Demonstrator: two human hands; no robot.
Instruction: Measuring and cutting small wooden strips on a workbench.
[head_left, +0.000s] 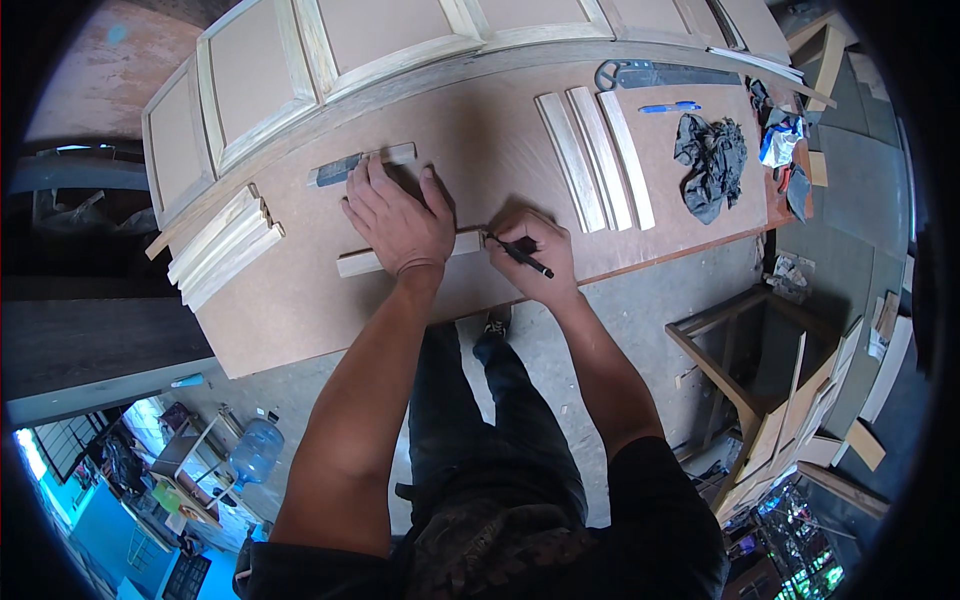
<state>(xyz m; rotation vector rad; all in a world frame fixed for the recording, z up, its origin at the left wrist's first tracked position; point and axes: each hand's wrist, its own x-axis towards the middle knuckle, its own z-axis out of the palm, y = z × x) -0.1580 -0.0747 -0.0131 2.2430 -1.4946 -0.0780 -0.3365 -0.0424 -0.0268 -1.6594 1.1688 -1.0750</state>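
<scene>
- The left hand (405,222) lies palm down across a short wooden strip (362,262), its fingers extended and the thumb held wide of them; how firmly it presses, one cannot tell.
- The right hand (548,248) pinches a black pen (528,262) in narrowed, curled fingers, the pen's tip at the strip's right end.
- That strip lies on the brown tabletop (290,310), near the edge closest to the person.
- Beyond it, the left fingertips overlap a grey-and-wood piece (400,154); contact is unclear.
- Three longer strips (594,160) lie to the right, near a crumpled dark cloth (708,165).
- Bundled strips (225,245) lie at the left.
</scene>
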